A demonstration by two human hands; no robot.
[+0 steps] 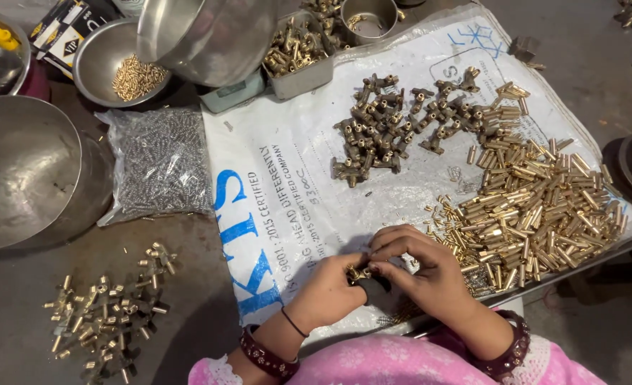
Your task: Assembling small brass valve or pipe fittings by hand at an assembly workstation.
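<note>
My left hand [328, 286] and my right hand [421, 269] meet over the near edge of a white printed sack [287, 164]. Together they pinch a small brass fitting [359, 273] with a dark part under it, fingers closed around it. Just right of my right hand lies a big heap of brass tubes [537, 203]. Farther back on the sack is a cluster of darker brass valve bodies [384, 128].
A pile of assembled brass pieces [109, 314] lies on the floor at the left. A clear bag of small springs [161, 164], several steel bowls [27, 167], a bowl with brass bits [134, 75] and a tray of fittings [298, 53] stand behind.
</note>
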